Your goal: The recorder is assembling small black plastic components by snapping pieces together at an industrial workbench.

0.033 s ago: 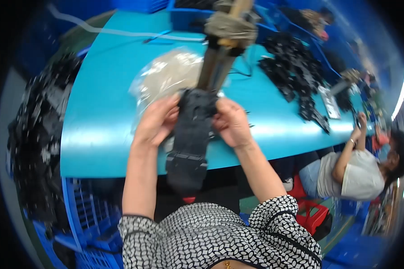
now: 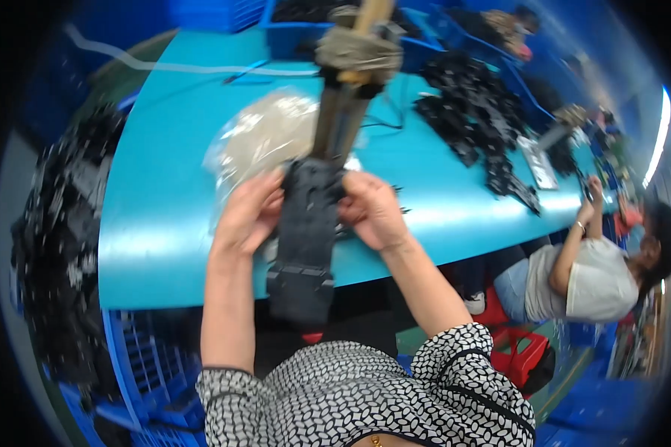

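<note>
A long black plastic part (image 2: 303, 242) with a hinge-like seam across its lower half is held over the table's near edge. My left hand (image 2: 250, 212) pinches its upper left side, fingers curled in. On the upper right side my right hand (image 2: 374, 211) grips it the same way. The part's far end meets the lower end of a slanting post (image 2: 339, 119) wrapped in tan tape; whether they touch I cannot tell. Behind my left hand lies a clear plastic bag (image 2: 265, 130) with beige contents. Motion blur hides the part's fine detail.
The turquoise table (image 2: 156, 246) holds a heap of black parts (image 2: 477, 112) at right and a blue bin (image 2: 287, 45) at the back. More black pieces (image 2: 63, 253) are piled at left, above a blue crate (image 2: 145, 357). A co-worker (image 2: 596, 279) sits at right.
The whole view has shifted a little, so the table, post and hands appear slightly further left. Both hands keep their grip on the black plastic part.
</note>
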The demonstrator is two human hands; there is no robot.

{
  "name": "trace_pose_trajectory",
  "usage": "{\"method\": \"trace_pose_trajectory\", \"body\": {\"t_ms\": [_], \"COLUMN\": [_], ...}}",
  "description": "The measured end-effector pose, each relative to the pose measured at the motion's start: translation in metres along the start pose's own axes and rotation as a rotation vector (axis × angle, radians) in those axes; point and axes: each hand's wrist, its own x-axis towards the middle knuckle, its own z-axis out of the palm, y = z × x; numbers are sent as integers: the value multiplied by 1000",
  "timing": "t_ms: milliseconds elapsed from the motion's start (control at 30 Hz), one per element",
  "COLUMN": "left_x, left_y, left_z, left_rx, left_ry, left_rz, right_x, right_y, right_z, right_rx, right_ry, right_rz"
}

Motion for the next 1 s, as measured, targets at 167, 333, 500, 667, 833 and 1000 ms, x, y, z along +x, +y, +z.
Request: {"method": "trace_pose_trajectory", "body": {"t_ms": [167, 333, 500, 667, 833, 1000], "left_x": [-46, -115, -143, -142, -198, -182], "left_y": [-2, 10, 20, 22, 28, 36], "left_z": [-2, -25, -55, -58, -65, -62], "left_rx": [300, 381, 253, 219, 304, 350], "left_ry": [-2, 165, 327, 334, 455, 306], "left_rz": [-168, -33, 95, 135, 143, 76], "right_x": [-46, -83, -64, -31, -28, -53], "right_y": [-13, -50, -136, -172, -73, -30], "right_z": [-11, -73, -182, -204, -100, -79], "right_rx": [-69, 8, 345, 400, -552, -1636], "right_ry": [-133, 119, 224, 626, 410, 266], "right_rz": [234, 13, -663, -672, -220, -435]}}
